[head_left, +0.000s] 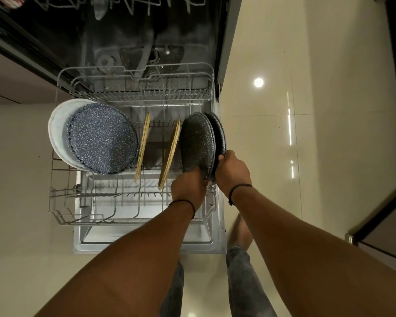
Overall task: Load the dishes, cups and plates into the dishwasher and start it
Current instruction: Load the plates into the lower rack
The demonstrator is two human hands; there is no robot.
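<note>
Tiled floor (272,145) | both hands (187,186) gripping dark plates (197,143) | rack (132,97)

dark speckled plates (195,143), a white plate (56,131), tan discs (144,143), grey rack (135,97).

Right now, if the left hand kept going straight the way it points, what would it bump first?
Probably the dark speckled plate that the left hand already grips at its lower edge; beyond that, depth is unclear.
</note>
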